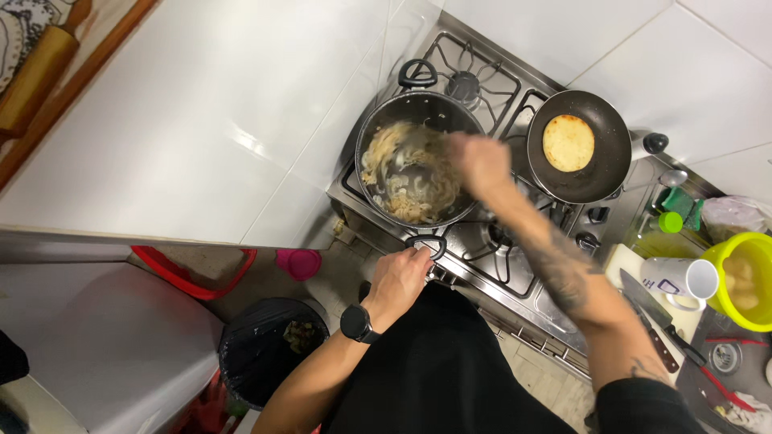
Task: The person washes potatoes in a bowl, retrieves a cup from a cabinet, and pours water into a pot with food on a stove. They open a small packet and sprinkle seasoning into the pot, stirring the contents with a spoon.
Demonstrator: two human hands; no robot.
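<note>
left hand [400,277]: clamped round the near handle [427,244] of the big dark pot [378,133], smartwatch [356,323] on that wrist
right hand [480,163]: reaching in over the pot's right rim, fingers curled like it's got a utensil, but it's blurry so I honestly can't tell what's in it
pot: sits on the back left burner of the steel gas stove [503,277], pale sliced stuff that looks like onions [414,197] spread round the bottom, second handle on the far side
frying pan [595,173]: next burner over to the right, one round golden flatbread [568,142] in it, well apart from both hands
tabletop [708,366] right of the stove: white mug [683,277] on its side, black-handled knife [647,321] just beside it, yellow-green bowl [744,309] with pale chunks
floor side: black bin [261,358] below the left arm, pink cup [298,263] near it
</note>
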